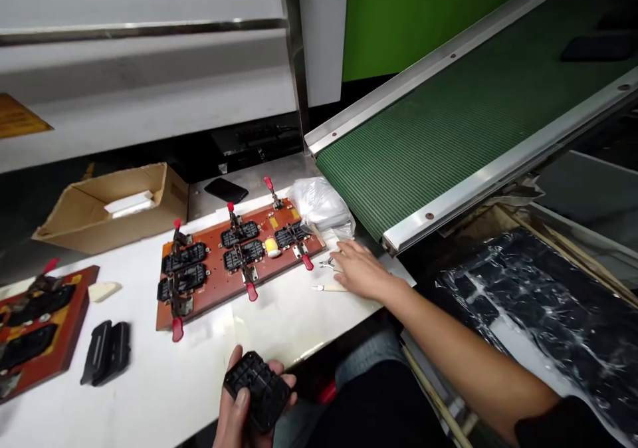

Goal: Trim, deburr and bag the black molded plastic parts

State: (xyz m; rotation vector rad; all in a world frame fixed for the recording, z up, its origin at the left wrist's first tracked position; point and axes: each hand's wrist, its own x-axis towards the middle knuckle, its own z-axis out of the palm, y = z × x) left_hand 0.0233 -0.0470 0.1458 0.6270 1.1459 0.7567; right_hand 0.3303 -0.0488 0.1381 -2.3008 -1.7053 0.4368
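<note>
My left hand [239, 401] is closed around a black moulded plastic part [259, 389], thumb on its ribbed face, near the front edge of the table. Further right, my right hand [361, 268] reaches over the tabletop with its fingers apart. Its fingertips are at a small pair of pliers [327, 264]; the palm hides the rest of the tool, and whether they touch I cannot tell. Just below the fingers lies a knife with a pale handle [329, 288]. A red-brown fixture board [214, 288] with red-tipped toggle clamps holds several black parts [242, 255].
A second fixture board [62, 341] and two loose black parts [106, 353] lie at left. Behind are a cardboard box [114, 225], a phone [226, 189] and a clear plastic bag [323, 207]. A green conveyor [423, 149] slopes up at right, above wrapped black parts [543, 308].
</note>
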